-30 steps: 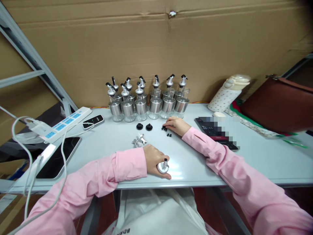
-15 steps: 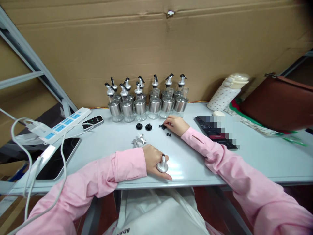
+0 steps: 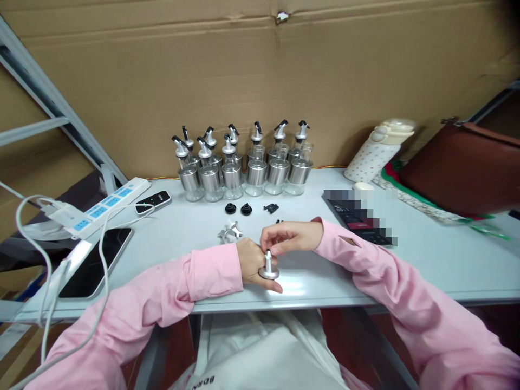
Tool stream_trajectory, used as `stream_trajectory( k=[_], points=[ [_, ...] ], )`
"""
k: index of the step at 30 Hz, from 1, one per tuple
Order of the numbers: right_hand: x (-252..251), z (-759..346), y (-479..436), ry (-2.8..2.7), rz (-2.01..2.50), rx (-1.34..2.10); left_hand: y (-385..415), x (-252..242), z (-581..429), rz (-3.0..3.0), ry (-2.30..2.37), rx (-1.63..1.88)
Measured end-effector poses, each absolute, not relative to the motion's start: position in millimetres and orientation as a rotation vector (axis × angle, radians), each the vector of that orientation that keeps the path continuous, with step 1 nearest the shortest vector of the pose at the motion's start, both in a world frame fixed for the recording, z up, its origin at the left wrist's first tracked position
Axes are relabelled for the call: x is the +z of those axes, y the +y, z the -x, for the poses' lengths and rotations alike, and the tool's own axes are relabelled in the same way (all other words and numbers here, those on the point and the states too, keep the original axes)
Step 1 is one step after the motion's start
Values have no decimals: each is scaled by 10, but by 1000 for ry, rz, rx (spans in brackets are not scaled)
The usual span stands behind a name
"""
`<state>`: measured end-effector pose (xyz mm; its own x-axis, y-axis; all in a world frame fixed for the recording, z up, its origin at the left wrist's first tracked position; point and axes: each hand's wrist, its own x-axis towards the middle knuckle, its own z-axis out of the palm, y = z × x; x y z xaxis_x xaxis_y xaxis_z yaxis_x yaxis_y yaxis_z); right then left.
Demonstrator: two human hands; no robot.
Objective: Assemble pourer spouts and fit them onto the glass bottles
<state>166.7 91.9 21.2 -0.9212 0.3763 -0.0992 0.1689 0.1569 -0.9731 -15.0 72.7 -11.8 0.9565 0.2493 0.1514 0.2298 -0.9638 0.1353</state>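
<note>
Near the table's front edge, my left hand [image 3: 251, 259] is closed around a silver pourer spout [image 3: 268, 268], its narrow end up and its round base below. My right hand [image 3: 299, 236] has its thumb and fingers pinched at the spout's dark tip; whatever they hold is too small or hidden to name. Beyond my hands lie two round black stoppers [image 3: 238, 209], a few small black pieces [image 3: 271, 208] and several silver spout parts [image 3: 231, 233]. Tiny black bits [image 3: 279, 221] show just behind my right hand, partly covered by it.
Glass and steel oil bottles [image 3: 257, 176] line the back, several with spouts. Left are a power strip [image 3: 109, 206], a phone [image 3: 97, 265], a small black device [image 3: 153, 202] and white cables. Right are a dark partly blurred device [image 3: 353, 214], a dotted flask [image 3: 371, 157] and a brown bag [image 3: 459, 168].
My right hand has moved from the small black pieces toward me, to the tip of the spout. My left hand still holds the spout in nearly the same place.
</note>
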Motion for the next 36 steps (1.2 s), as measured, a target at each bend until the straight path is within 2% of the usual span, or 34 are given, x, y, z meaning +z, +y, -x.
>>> stream_trajectory(
  k=[9,14,19,25,27,31,36],
  points=[
    [186,-1650,923,-2352,616,1784,709,-116,141,-2958,420,255],
    [223,-1625,917,-2205,764,1792,688,-125,123,-2970,461,339],
    [363,-1808,1061,-2083,924,1466,680,-123,114,-2965,450,342],
    [349,-2061,1259,-2003,1070,1402,673,-119,111,-2977,459,333],
    [309,-2107,1309,-2039,1099,1302,673,-122,110,-2982,462,334],
    [239,-2175,1393,-2174,1158,892,670,-120,108,-2976,474,325],
    [143,-2203,1436,-2396,1344,707,666,-117,109,-2974,472,338]
  ],
)
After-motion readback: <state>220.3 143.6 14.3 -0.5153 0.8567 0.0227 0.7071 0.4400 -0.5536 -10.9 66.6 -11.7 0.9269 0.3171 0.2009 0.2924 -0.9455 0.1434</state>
